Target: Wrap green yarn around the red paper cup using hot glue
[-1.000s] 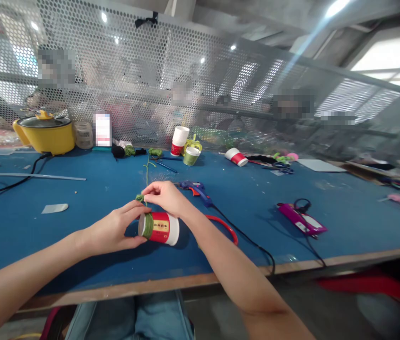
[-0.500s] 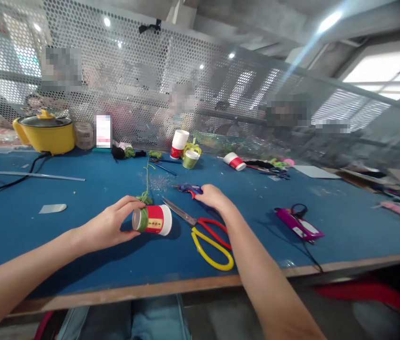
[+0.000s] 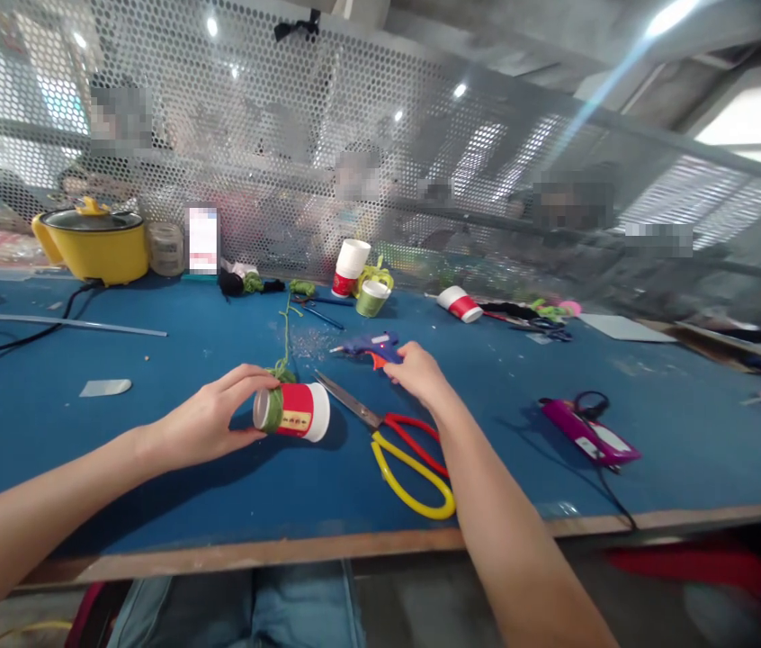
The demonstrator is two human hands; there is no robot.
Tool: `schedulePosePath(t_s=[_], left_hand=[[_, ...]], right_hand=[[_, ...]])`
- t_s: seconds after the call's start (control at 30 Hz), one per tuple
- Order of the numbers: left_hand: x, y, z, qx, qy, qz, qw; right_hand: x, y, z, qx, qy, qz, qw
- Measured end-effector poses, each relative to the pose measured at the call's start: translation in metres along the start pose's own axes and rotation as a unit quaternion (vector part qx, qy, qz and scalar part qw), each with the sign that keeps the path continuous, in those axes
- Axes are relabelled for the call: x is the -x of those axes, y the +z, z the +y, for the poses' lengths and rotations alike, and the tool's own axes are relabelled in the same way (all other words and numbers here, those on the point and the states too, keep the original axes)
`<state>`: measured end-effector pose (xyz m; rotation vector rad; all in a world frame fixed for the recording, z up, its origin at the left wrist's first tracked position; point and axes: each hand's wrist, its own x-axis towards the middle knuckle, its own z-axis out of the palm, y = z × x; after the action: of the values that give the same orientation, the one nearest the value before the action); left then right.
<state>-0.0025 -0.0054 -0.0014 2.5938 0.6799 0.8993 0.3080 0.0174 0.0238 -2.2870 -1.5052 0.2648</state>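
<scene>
On its side, a red and white paper cup [image 3: 298, 409] has green yarn [image 3: 273, 409] wound round its rim end. My left hand [image 3: 228, 409] grips that end between thumb and fingers. A strand of the yarn runs from the cup back across the table. My right hand [image 3: 416, 371] is closed round the handle of a blue hot glue gun [image 3: 368, 344] with an orange trigger, its nozzle pointing left. Between my hands lie scissors [image 3: 380, 430] with one red and one yellow handle, blades slightly apart and pointing toward the back left.
At the back stand a yellow electric pot [image 3: 101, 247], a jar [image 3: 165, 249], a phone [image 3: 202, 240], stacked paper cups [image 3: 350, 267] and a green-wrapped cup [image 3: 373, 299]. Another red and white cup [image 3: 460, 304] lies farther right. A purple power strip [image 3: 589, 432] with a cable is at the right.
My right hand has drawn back slightly along the glue gun, showing more of its body, and the gun's nose has lifted a little. My left hand still holds the cup. The view has shifted slightly.
</scene>
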Motion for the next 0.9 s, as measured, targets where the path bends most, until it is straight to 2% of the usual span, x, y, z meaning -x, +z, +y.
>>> schedulePosePath(t_s=[0.1,0.17,0.23,0.33,0.5,0.67,0.9], left_hand=[[0.0,0.0,-0.001,0.015,-0.014,0.011,1.0],[-0.001,0.0,-0.003,0.023,-0.023,0.014,0.999],[-0.001,-0.001,-0.004,0.027,-0.028,0.013,0.999],[-0.001,-0.002,-0.006,0.032,-0.028,0.007,0.999],[-0.003,-0.004,-0.008,0.032,-0.015,0.002,0.999],[-0.002,-0.003,-0.011,0.048,-0.008,0.008,0.999],[0.0,-0.001,-0.014,0.062,-0.03,0.017,0.997]], right_hand=[[0.015,-0.01,-0.008,-0.14,-0.053,-0.019,0.988],[0.03,-0.017,-0.015,-0.275,-0.105,-0.076,0.953],[0.046,-0.022,-0.022,-0.324,-0.146,-0.133,0.925],[0.065,-0.025,-0.033,-0.317,-0.181,-0.175,0.915],[0.08,-0.024,-0.042,-0.295,-0.199,-0.2,0.913],[0.09,-0.02,-0.044,-0.219,-0.226,-0.148,0.938],[0.097,-0.015,-0.047,-0.178,-0.237,-0.109,0.949]])
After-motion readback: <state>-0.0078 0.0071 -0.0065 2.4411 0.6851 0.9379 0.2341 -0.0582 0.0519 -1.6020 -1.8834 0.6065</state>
